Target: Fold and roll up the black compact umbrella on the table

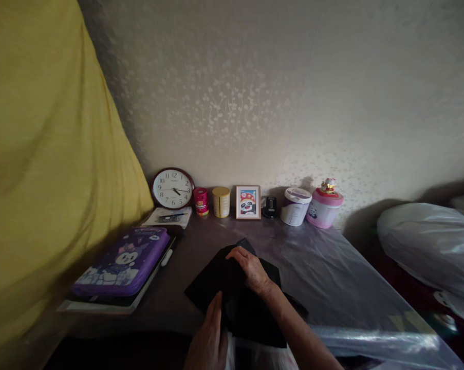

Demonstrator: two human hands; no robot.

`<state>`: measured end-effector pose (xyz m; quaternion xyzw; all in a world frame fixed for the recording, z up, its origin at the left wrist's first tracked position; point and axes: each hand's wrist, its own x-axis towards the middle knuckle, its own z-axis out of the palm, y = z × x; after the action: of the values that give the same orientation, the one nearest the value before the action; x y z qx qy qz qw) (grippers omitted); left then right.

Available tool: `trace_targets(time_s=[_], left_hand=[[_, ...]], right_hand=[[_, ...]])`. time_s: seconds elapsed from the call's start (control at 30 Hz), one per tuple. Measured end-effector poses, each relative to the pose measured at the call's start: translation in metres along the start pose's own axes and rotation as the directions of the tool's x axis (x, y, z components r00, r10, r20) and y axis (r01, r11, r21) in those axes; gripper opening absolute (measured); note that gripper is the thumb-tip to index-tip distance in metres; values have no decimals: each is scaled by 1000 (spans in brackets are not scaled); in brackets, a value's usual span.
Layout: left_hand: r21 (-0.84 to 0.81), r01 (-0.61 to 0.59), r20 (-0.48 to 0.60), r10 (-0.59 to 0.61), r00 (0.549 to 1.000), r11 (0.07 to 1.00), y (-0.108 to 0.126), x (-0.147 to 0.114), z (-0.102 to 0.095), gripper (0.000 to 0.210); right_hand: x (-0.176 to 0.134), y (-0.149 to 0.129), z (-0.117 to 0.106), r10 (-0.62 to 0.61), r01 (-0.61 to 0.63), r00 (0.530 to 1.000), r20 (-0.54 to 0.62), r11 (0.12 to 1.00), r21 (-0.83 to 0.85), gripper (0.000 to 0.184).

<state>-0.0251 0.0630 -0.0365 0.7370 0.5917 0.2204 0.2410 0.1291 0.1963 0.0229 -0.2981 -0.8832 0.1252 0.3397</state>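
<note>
A piece of black cloth [204, 277] lies bunched and partly folded at the near middle of the table; its full shape is unclear in the dim light. My right hand [251, 270] reaches over it with bent fingers closed on its upper part. At its near left side, my left hand [212, 329] has its fingers straight and together, with the cloth's edge against them. The left fingertips are partly lost in the dark fabric. Some whitish clear plastic [262, 357] shows below the cloth at the table's front.
A purple case [124, 262] lies on a dark tablet and papers at left, beside a yellow curtain [42, 154]. Along the wall stand a clock [173, 188], a pink tin [201, 201], a yellow tin [221, 202], a panda picture frame [248, 202] and two tubs [295, 206].
</note>
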Motion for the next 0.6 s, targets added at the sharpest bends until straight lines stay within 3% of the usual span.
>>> trace_targets(time_s=[0.1, 0.37, 0.6], left_hand=[[-33, -30, -47, 28, 999, 999, -4, -3, 4, 64], [129, 80, 116, -96, 989, 988, 3, -3, -1, 73], [170, 78, 118, -99, 988, 982, 1, -1, 1, 69]], right_hand=[[3, 1, 4, 15, -15, 1000, 14, 1000, -12, 38], [13, -1, 8, 18, -18, 1000, 14, 998, -59, 26], [9, -1, 9, 35, -39, 997, -71, 998, -58, 26]])
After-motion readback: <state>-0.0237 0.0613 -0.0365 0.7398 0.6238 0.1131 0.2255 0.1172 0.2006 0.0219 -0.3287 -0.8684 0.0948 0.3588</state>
